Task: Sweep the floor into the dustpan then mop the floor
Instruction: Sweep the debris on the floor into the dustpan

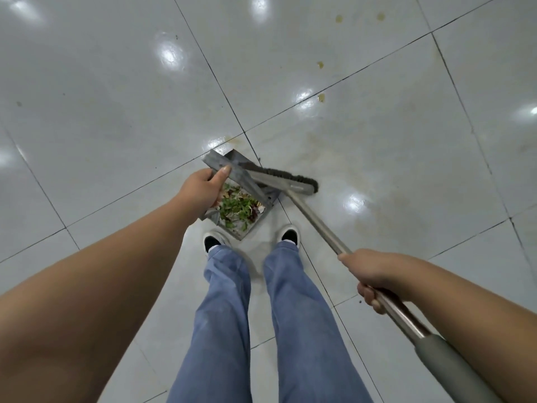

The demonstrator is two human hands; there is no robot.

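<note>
Right hand [374,276] nearest, wrapped round long steel broom handle [319,225], angled to draw dark bristle head [290,177] against pan mouth. Left hand [203,189] farther, gripping upright handle of grey metal dustpan [247,225], steadying it between black-and-white shoes [290,235]. Green and red scraps [236,209] already inside. Yellowish spots [321,96] far right on glossy tiled floor [116,97], unswept. Pan front lip hidden behind brush; mop not visible.

Grey dustpan [223,165], blue trousers [229,301]
</note>
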